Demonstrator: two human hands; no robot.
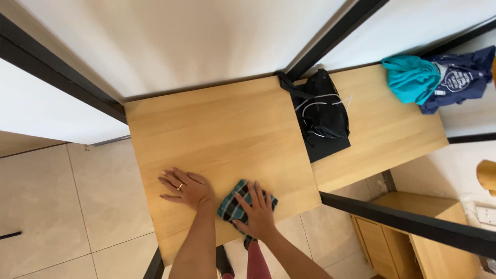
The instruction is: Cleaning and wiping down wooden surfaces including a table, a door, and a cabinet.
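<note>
My left hand (184,188) lies flat on the light wooden table (217,129), fingers spread, a ring on one finger, holding nothing. My right hand (257,211) presses down on a folded teal and black checked cloth (233,204) near the table's front edge. The cloth sits between my two hands and is partly hidden under my right palm. My forearms come in from the bottom of the view.
A black bag (323,116) with white cords lies at the seam between this table and a second wooden table (392,129) on the right. Teal and dark blue clothes (439,77) are piled at the far right. White walls, black posts, tiled floor and a low wooden cabinet (413,232) surround.
</note>
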